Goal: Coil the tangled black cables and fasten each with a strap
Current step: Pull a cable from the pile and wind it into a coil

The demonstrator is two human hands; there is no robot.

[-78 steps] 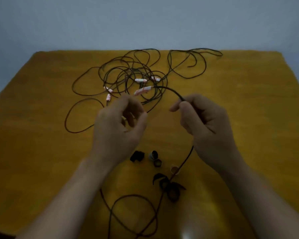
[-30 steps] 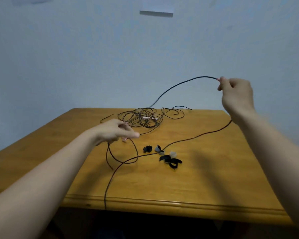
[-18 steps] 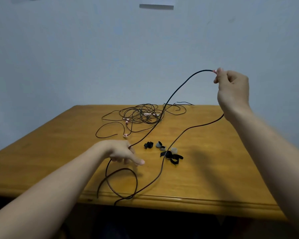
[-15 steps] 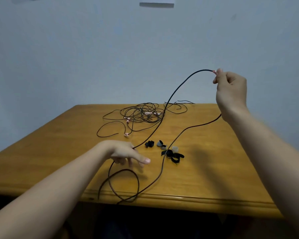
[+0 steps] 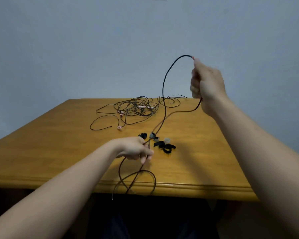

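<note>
The right hand (image 5: 207,85), fisted around one black cable (image 5: 164,94), has swung in toward the middle; the left hand (image 5: 135,150) has now pinched its lower run near the straps (image 5: 164,146); coiling can begin.

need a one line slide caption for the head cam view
Right hand lifts one black cable above the table; left hand grips it near the straps.
</note>
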